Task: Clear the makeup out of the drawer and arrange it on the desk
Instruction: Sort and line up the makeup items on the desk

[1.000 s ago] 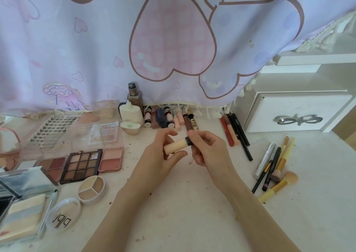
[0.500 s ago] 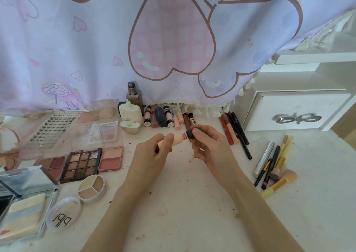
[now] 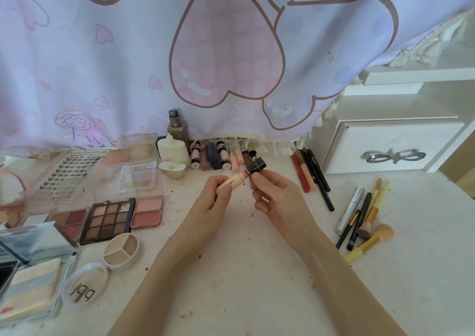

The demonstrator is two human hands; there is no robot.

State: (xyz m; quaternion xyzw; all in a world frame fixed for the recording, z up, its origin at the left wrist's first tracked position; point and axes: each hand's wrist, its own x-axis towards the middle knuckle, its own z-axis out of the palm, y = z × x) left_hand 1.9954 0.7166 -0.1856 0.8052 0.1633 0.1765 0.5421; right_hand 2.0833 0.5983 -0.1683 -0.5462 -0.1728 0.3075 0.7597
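My left hand (image 3: 213,202) grips a small cream-coloured concealer tube (image 3: 235,180) above the middle of the white desk (image 3: 244,271). My right hand (image 3: 276,198) pinches the tube's dark cap (image 3: 257,167), which stands slightly off the tube's pinkish neck. A wand tip shows below my right fingers. Behind the hands, a row of small lip and concealer tubes (image 3: 218,157) lies along the curtain's hem. The white drawer (image 3: 393,146) with a bow-shaped handle at the right is closed.
Eyeshadow and blush palettes (image 3: 108,218), a lash box (image 3: 69,173), compacts (image 3: 122,251) and a powder puff case (image 3: 28,292) fill the left side. Pencils (image 3: 311,173) and brushes (image 3: 365,220) lie to the right. A cream bottle (image 3: 172,150) stands by the curtain (image 3: 205,53).
Both hands have moved the tube away from me toward the row of tubes. The dark cap has come apart from the tube's neck.
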